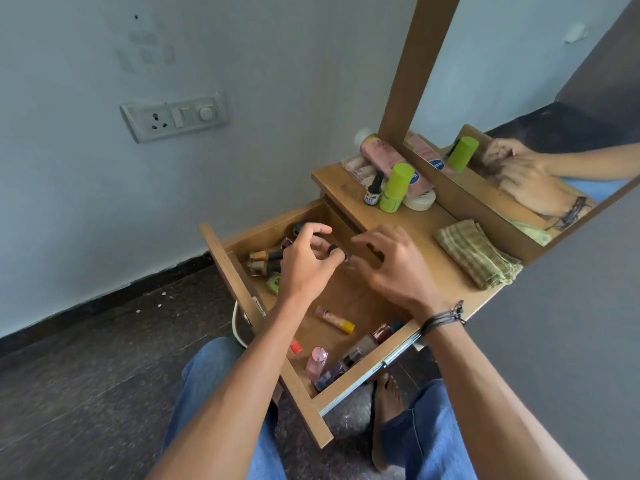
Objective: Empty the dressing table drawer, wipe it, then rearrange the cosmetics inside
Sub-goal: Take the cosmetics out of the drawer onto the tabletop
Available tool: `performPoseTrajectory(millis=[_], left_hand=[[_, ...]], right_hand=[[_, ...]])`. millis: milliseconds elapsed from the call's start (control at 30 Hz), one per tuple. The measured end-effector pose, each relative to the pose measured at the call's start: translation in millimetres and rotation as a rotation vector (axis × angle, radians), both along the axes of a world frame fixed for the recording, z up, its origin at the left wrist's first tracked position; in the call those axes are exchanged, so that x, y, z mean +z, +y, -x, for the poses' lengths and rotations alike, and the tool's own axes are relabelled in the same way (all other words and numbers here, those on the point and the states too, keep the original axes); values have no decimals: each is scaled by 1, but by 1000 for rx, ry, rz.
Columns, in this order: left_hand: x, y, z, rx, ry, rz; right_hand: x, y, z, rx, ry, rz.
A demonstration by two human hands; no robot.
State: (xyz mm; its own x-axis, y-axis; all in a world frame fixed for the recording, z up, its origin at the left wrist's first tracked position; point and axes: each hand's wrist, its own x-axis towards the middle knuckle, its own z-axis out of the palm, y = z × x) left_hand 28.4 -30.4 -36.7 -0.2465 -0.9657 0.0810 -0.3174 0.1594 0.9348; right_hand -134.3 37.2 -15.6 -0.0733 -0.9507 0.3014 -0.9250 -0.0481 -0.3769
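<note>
The wooden drawer point(360, 372) is pulled out, with cosmetics lying inside. My left hand point(304, 265) is over the drawer's far half, pinching a small dark-capped bottle point(337, 252). My right hand point(394, 268) hovers just beside it, fingers spread, holding nothing. Two yellow-brown nail polish bottles point(265, 261) and a green tube point(273, 284) lie at the far left corner. A yellow-tipped lip balm point(334, 320) lies mid-drawer. A pink bottle point(317, 363) and several dark bottles point(360, 351) lie along the near side.
On the table top stand a green cylinder point(396, 187), a small black-capped bottle point(374, 192), pink tubes point(384, 154) and a white tape roll point(420, 200). A folded checked cloth point(478, 254) lies at the right. The mirror point(519, 98) rises behind. My knees are below the drawer.
</note>
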Motion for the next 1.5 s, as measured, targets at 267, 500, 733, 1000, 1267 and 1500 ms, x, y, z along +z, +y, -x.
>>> performPoseTrajectory(millis=[267, 500, 733, 1000, 1267, 1500], left_hand=[[4, 4, 0, -60, 230, 55], [2, 1, 2, 34, 208, 87], [-9, -4, 3, 97, 46, 134], [-13, -8, 4, 90, 27, 145], [-15, -8, 3, 92, -138, 88], [-20, -1, 2, -326, -469, -84]], right_hand=[[-8, -3, -21, -110, -107, 58], [7, -19, -4, -400, -423, 166], [10, -44, 1, -497, -523, 212], [6, -50, 2, -583, -543, 234], [8, -56, 4, -677, -603, 198], [8, -55, 5, -710, -634, 185]])
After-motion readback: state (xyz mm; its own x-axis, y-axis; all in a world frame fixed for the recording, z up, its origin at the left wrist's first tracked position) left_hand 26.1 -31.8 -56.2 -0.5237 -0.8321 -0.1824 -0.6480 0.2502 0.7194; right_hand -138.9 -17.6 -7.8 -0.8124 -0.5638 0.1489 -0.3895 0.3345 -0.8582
